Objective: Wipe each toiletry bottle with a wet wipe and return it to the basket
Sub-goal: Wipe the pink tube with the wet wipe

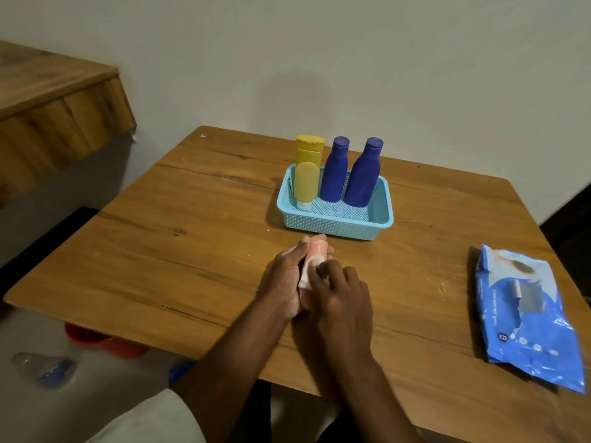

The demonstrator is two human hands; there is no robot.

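A small pink plastic bottle, mostly hidden, lies in the curled left hand over the wooden table. The right hand pinches a white wet wipe against it, just before the light-blue mesh basket.

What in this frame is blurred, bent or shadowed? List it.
Head view: dim, soft lighting throughout; the wide lens bows the table edges; a broad, faint shadow falls on the wall behind the basket; the plastic bottle on the floor is blurred; print on the wipes pack is unreadable.
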